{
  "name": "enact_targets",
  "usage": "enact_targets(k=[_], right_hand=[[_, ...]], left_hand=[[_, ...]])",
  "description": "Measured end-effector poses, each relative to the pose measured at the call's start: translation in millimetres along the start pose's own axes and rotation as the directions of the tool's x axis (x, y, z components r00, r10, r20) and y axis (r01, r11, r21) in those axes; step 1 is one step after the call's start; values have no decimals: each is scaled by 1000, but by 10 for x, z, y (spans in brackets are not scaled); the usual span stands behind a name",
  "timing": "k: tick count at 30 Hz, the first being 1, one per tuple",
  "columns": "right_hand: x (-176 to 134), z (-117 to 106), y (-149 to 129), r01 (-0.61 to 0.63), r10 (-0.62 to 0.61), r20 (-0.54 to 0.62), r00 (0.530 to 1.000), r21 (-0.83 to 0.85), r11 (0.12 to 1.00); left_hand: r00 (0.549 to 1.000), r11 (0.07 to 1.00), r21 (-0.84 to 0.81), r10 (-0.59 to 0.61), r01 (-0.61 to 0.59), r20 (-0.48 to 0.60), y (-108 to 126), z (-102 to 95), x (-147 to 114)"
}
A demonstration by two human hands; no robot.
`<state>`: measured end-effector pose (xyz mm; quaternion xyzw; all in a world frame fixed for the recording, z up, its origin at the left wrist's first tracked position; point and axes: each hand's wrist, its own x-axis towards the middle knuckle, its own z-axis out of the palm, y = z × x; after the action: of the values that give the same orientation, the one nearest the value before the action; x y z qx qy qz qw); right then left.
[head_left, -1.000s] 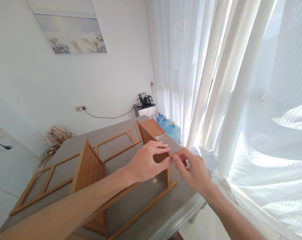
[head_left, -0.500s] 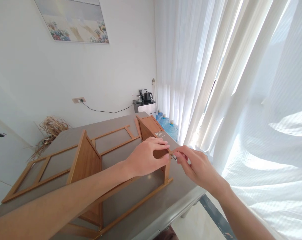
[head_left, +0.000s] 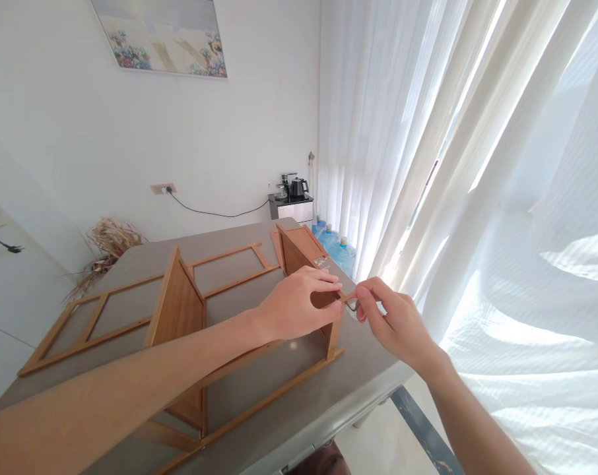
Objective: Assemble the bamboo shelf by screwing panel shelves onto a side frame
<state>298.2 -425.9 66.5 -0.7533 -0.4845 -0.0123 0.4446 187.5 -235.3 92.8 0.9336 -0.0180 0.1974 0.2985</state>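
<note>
A wooden shelf unit (head_left: 183, 307) lies on its side on the table, its slim rails flat and its panels standing up. My left hand (head_left: 296, 305) is curled around the right end of the frame, fingers over the far side and thumb on the near side of a panel's edge. Just right of it, my right hand (head_left: 395, 316) pinches a small bent metal hex key (head_left: 352, 307) between thumb and fingers. The key's tip meets the outer face of the frame's corner; the fastener there is too small to make out.
The grey table (head_left: 363, 356) has its near edge close to me. Sheer white curtains (head_left: 517, 264) hang at the right. Behind stand a cabinet with a black kettle (head_left: 299, 187), blue water bottles (head_left: 339, 251) and a dried grass bundle (head_left: 111, 239).
My right hand has turned a little at the frame's corner, and the hex key now sits at a different angle. My left hand keeps its hold. The whole view has shifted slightly.
</note>
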Motion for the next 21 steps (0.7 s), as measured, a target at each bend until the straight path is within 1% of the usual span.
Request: enact_targets(k=[2,4,7,9,11,13,14,15,16,17,19,21], right_hand=[[12,-12,10,9,-9,25,1000,8,1000],[14,7,27,0,0,18,1000,46,999],[-2,67,47,-12,15,-51,999,68,998],[-9,90,55,6,-5,-81,997,16,1000],[-4,77,56,74,-78,-58,995,-75,994],[11,40,52,174,-175,7,985,-155,973],[19,20,50,209,-206,33,978,-176,962],[25,3,48,219,-213,51,976,-181,959],[28,-8,46,201,-194,56,979,-171,965],[28,-12,46,156,-150,52,987,-144,977],[18,6,49,39,-38,25,999,-46,998],[-1,52,51,-50,51,-15,999,76,996]], left_hand=[[1000,1000,-4,-4,4,1,0,-1,1],[1000,1000,-10,-7,7,6,3,-2,2],[1000,1000,-20,-12,12,13,8,-2,1],[1000,1000,-26,-15,15,11,10,-2,-1],[1000,999,-31,-18,18,11,11,-3,-3],[1000,999,-33,-21,21,17,10,-7,-3],[1000,999,-32,-22,22,22,9,-8,-3],[999,999,-31,-23,24,25,7,-9,-3],[999,999,-31,-24,25,28,5,-10,-3],[999,999,-32,-24,25,27,2,-9,-4],[1000,999,-36,-21,22,23,-1,-8,-5],[1000,999,-38,-18,18,17,0,-7,-4]])
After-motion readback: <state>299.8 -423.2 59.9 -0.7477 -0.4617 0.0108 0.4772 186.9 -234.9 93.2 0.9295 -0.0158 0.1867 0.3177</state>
